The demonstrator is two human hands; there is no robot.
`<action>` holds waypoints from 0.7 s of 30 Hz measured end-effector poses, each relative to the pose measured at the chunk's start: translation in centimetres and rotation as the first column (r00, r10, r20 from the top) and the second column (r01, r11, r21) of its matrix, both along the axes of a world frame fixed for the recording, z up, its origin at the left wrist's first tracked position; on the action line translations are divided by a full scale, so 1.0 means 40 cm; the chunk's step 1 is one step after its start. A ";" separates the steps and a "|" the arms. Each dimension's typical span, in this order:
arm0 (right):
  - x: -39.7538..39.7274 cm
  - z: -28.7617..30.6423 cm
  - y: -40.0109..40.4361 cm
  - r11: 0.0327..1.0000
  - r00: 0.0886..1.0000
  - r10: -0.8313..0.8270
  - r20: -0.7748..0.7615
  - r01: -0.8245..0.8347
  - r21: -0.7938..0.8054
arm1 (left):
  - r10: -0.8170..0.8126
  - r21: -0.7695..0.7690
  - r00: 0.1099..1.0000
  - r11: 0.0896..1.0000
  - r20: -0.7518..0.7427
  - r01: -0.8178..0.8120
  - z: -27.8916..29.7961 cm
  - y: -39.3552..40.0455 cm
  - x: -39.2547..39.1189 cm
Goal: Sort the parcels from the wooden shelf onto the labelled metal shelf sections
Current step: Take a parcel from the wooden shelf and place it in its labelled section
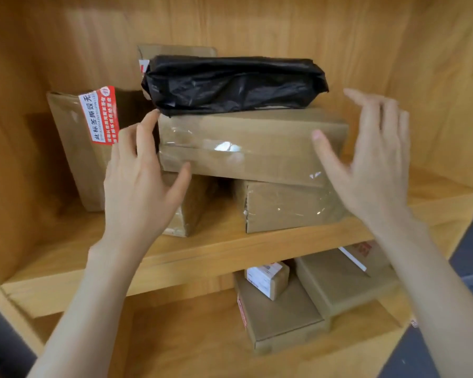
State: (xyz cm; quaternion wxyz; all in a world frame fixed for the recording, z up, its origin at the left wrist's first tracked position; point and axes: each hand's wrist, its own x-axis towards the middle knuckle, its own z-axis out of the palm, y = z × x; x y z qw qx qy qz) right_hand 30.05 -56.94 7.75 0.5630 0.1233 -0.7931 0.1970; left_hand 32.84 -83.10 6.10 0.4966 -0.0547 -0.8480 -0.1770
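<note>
A black plastic-wrapped parcel (234, 83) lies on top of a wide taped cardboard box (251, 144) in the wooden shelf (191, 257). That box rests on two smaller boxes, one at the left (187, 205) and one at the right (287, 207). My left hand (141, 181) is at the wide box's left end, fingers spread, with the thumb and a fingertip touching it. My right hand (374, 165) hovers spread in front of the box's right end, holding nothing.
A tall box with a red-and-white label (93, 137) leans at the left, and another box (175, 51) stands behind the black parcel. The lower shelf level holds several cardboard boxes (281, 315). Wooden side walls close in on both sides.
</note>
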 end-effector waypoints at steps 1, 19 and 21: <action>0.002 -0.014 0.018 1.000 1.000 0.001 0.000 -0.001 -0.013 | 0.006 -0.003 1.000 1.000 0.004 -0.006 -0.011 0.012 0.005; 0.009 -0.107 0.288 0.939 0.926 0.328 0.185 -0.341 0.045 | 0.346 -0.147 0.936 0.931 0.066 -0.334 -0.096 0.391 0.175; 0.003 -0.083 0.266 0.909 0.899 0.384 0.209 -0.408 0.085 | 0.380 -0.155 0.923 0.917 0.063 -0.367 -0.069 0.400 0.183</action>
